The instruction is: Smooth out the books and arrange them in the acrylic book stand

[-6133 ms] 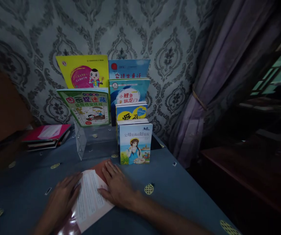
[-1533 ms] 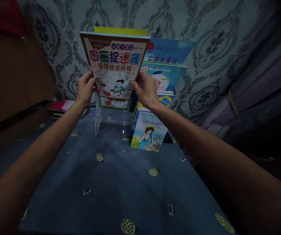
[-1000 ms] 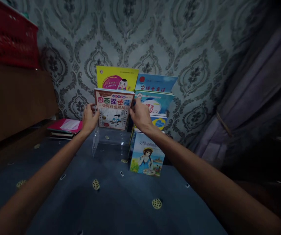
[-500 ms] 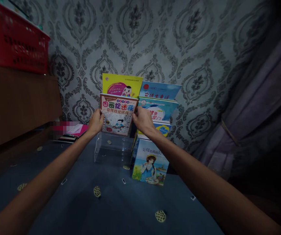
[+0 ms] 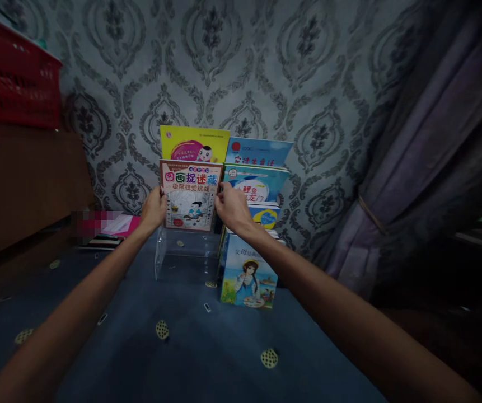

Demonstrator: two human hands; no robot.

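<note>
A picture book (image 5: 191,196) with a brown border and colourful Chinese title stands upright on a clear stepped stand (image 5: 186,246). At its left edge, my left hand (image 5: 154,208) is closed, fingers pinching the cover's side. My right hand (image 5: 233,206) grips the opposite edge with thumb and bent fingers. Behind it rises a yellow book (image 5: 194,140). Beside it on the right are a blue book (image 5: 261,150), a teal book (image 5: 257,182), and in front a book with a girl in a yellow hat (image 5: 249,274). My right hand covers part of the teal book.
Several books with a pink cover (image 5: 129,224) lie stacked at the left. A red basket (image 5: 18,78) sits on a brown wooden cabinet (image 5: 26,173). A tied purple curtain (image 5: 375,207) hangs at the right, and patterned wallpaper (image 5: 215,73) is behind. Dark blue cloth (image 5: 207,352) covers the surface.
The whole view has shifted, so the scene sits slightly further left. Both hands stay on the brown-bordered book, which keeps nearly the same place on the stand.
</note>
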